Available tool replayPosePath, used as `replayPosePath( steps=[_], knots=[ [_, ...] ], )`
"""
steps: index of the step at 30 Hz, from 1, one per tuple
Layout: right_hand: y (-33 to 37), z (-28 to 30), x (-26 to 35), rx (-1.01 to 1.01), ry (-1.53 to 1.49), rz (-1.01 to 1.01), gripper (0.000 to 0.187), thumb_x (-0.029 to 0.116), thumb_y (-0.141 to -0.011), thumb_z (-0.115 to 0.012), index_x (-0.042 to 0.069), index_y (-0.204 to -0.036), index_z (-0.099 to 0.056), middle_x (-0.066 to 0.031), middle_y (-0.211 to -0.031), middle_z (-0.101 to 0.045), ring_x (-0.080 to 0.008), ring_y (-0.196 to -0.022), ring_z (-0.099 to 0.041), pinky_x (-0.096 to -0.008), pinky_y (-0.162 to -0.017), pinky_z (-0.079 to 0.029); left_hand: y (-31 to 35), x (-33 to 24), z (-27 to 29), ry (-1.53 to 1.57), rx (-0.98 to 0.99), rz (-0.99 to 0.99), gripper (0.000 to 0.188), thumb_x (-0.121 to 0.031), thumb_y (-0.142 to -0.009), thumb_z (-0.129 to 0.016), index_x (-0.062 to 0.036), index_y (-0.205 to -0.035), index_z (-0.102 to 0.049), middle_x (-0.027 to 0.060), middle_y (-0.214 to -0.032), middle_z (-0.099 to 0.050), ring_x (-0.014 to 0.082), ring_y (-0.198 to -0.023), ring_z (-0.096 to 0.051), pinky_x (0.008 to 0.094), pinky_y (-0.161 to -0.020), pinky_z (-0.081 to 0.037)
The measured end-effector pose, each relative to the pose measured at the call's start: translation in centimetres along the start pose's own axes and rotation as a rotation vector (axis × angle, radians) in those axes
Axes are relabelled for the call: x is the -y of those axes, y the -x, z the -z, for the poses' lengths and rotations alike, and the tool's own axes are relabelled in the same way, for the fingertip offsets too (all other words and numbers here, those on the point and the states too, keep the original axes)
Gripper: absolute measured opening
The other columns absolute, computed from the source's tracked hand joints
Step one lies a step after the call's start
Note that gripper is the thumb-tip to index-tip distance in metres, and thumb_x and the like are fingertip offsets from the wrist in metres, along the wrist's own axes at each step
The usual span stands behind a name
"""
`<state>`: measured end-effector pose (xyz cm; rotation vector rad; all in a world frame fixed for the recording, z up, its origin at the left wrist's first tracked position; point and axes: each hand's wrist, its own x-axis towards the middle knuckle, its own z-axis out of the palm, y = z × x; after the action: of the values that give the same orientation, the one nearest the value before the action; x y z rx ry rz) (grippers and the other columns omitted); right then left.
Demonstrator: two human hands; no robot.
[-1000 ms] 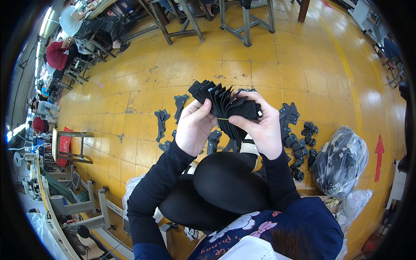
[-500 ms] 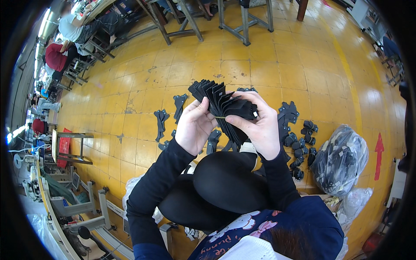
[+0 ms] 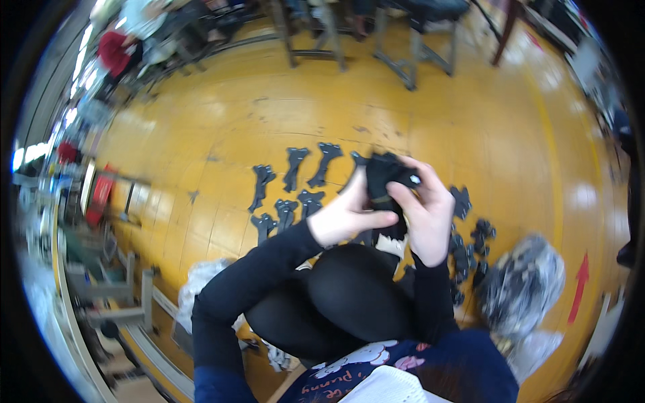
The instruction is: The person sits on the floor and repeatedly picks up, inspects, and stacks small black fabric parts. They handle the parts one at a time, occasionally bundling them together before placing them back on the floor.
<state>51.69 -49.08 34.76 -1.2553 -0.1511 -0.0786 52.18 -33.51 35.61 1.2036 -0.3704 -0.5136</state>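
Above my knees, a bundle of black fabric pieces [image 3: 383, 173] is held between my two hands, its layers pressed together and blurred by motion. A thin yellowish band crosses its lower part. My right hand [image 3: 428, 213] grips the right side, thumb in front and fingers wrapped over the top, beside a small white tag [image 3: 415, 180]. On the left side, my left hand [image 3: 345, 216] is closed against the bundle, thumb pointing right below it; its other fingers are partly hidden behind. Beyond my hands, several flat black bundles [image 3: 295, 168] lie in rows on the floor.
More small black bundles [image 3: 463, 258] lie on the floor to the right, next to a stuffed clear plastic bag [image 3: 523, 285]. A red arrow [image 3: 579, 285] marks the yellow tiled floor. Stools [image 3: 413, 57] stand at the far side; people sit at the far left. A metal frame [image 3: 127, 295] stands near left.
The fanned-out layers have come together into a compact bundle. Both hands have shifted right and slightly down, and my view has tilted, showing more bundles on the floor at left.
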Motion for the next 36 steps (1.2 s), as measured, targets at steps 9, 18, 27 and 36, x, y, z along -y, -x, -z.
replayPosePath(
  steps=[9, 18, 27, 36],
  knots=[
    [0.8, 0.6, -0.1, -0.123, -0.097, 0.072, 0.045, 0.009, -0.092, -0.051, 0.005, -0.135, -0.038, -0.0113, -0.128, -0.044, -0.0156, -0.093, -0.054, -0.0316, -0.085, -0.045, 2.7, -3.4, 5.1, -0.387, -0.423, -0.068, 0.051, -0.029, -0.078, -0.073, 0.0039, -0.112, -0.053, 0.0099, -0.094, -0.065, 0.0127, -0.088, -0.06, 0.0255, -0.079, -0.047],
    [2.1, -0.4, -2.3, 0.128, 0.002, -0.029, 0.029, 0.008, -0.093, -0.049, 0.0, -0.121, -0.048, -0.0113, -0.117, -0.053, -0.0147, -0.089, -0.053, -0.0303, -0.082, -0.042, 24.3, 7.5, 15.1, 0.391, -1.252, -0.155, 0.021, -0.016, -0.084, -0.061, -0.0037, -0.099, -0.053, 0.0096, -0.082, -0.063, 0.0187, -0.068, -0.063, 0.0293, -0.064, -0.051],
    [3.8, -3.3, -0.9, 0.746, 0.453, -0.117, 0.032, 0.012, -0.091, -0.055, -0.007, -0.117, -0.052, -0.0147, -0.105, -0.061, -0.0201, -0.099, -0.057, -0.0318, -0.094, -0.041, 38.1, 28.6, 12.1, -0.527, -1.578, 0.539, 0.05, -0.03, -0.074, -0.067, -0.0033, -0.111, -0.047, 0.0205, -0.096, -0.06, 0.033, -0.093, -0.058, 0.04, -0.084, -0.045],
    [3.7, -3.0, -1.2, 0.722, 0.474, -0.154, 0.035, 0.015, -0.092, -0.053, -0.007, -0.119, -0.05, -0.0151, -0.106, -0.06, -0.0205, -0.099, -0.056, -0.0315, -0.093, -0.041, 36.8, 39.4, 8.5, -0.678, -1.461, 0.854, 0.068, -0.017, -0.073, -0.073, -0.0045, -0.128, -0.035, 0.0274, -0.114, -0.047, 0.0409, -0.105, -0.053, 0.0431, -0.088, -0.046]
  ],
)
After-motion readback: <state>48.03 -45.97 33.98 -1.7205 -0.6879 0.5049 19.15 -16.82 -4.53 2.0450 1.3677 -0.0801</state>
